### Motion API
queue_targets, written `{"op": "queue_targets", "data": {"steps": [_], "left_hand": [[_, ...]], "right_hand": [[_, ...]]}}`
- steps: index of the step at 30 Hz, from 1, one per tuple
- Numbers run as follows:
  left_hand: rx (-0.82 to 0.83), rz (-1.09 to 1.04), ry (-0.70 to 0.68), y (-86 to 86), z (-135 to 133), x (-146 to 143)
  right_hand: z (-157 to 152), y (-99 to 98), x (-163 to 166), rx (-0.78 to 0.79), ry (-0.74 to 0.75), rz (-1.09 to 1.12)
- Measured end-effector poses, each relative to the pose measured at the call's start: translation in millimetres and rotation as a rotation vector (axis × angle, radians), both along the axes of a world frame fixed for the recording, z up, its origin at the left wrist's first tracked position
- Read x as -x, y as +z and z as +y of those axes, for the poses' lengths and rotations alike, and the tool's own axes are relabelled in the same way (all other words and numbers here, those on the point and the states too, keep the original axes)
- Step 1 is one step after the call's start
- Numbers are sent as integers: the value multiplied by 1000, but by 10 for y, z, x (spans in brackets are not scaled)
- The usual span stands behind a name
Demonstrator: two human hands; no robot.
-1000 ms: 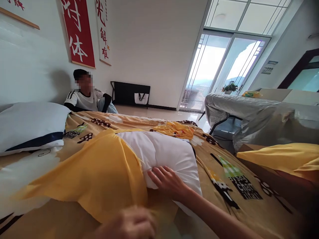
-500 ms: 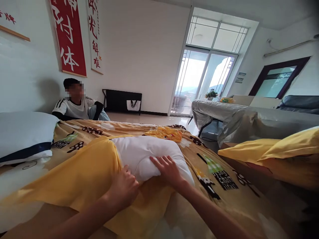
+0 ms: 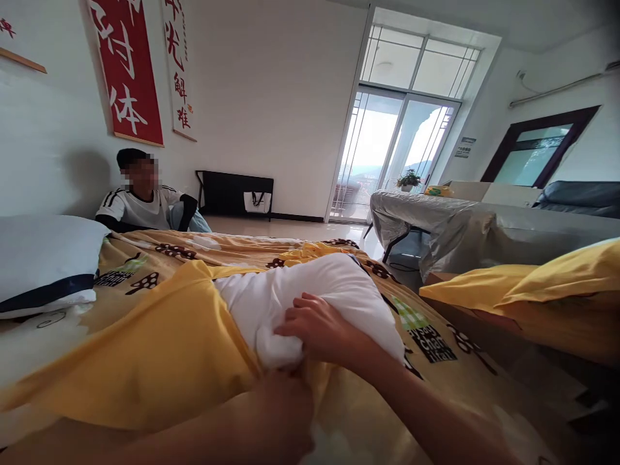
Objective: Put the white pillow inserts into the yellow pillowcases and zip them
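Observation:
A white pillow [image 3: 334, 290] lies on the bed, half inside a yellow pillowcase [image 3: 159, 349]. My right hand [image 3: 320, 329] is closed on the pillow's near corner, bunching the white fabric. My left hand [image 3: 285, 416] sits low in front, closed on the edge of the yellow pillowcase just under that corner; its fingers are partly hidden.
A patterned yellow blanket [image 3: 426, 336] covers the bed. A white pillow with a dark stripe [image 3: 43, 265] lies at the left. A person in a white shirt [image 3: 140, 203] sits by the wall. Another yellow pillow [image 3: 542, 284] rests at the right, a covered table [image 3: 460, 223] behind it.
My right hand has gone from lying flat on the pillow to gripping its corner. My left hand dropped lower onto the pillowcase edge, and the pillow bulges up more.

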State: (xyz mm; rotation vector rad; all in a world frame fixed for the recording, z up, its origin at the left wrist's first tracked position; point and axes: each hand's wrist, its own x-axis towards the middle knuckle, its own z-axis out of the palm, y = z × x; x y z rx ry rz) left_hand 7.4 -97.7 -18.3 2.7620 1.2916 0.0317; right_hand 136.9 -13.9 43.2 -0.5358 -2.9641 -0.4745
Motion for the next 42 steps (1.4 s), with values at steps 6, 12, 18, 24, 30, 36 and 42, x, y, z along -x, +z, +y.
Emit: {"op": "queue_targets", "data": {"steps": [6,12,18,24,30,36,42], "left_hand": [[-23,243,29,249,-27,496],[-135,-39,-263,362,289,413],[-301,25,18,-30,636,892],[-348,116,19,-111,512,649],[-291,244,29,100,234,566],[-98,-323,84,656,507,836],[-531,15,308,694,1116,769]], "right_hand": [[-14,-658,-215,137,-55,-50],[-229,-799,-174,199,-59,-42],[-422,-686,-581,393,0,-28],[682,-44,-446,263,-534,493],[1137,-312,-96,297,-782,233],[605,-339,-60,77,-718,274],[-58,-304,-87,-254,-580,398]]}}
